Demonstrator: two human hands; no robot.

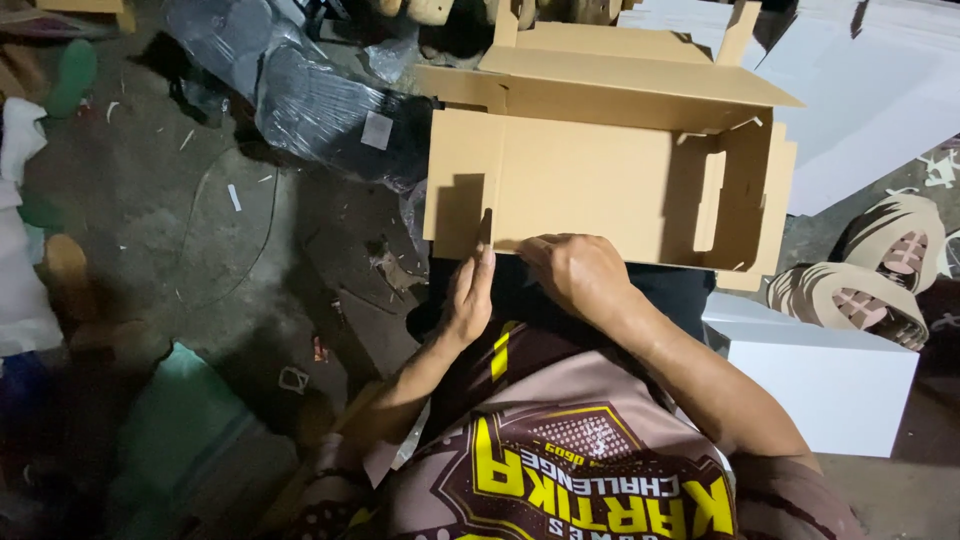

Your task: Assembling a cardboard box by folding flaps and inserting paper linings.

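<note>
The box (600,180) is plain tan cardboard, unprinted. The shirt (560,460) is maroon and dusty pink with yellow lettering and a yellow stripe. A white block (830,385) sits beside beige tape rolls (880,270). The floor (150,200) is dark grey, flecked with white scraps. Black plastic wrap (320,110) shines nearby.

One brown cardboard box (600,170), one white box (820,385), two sandals (880,270), two hands (520,285).
</note>
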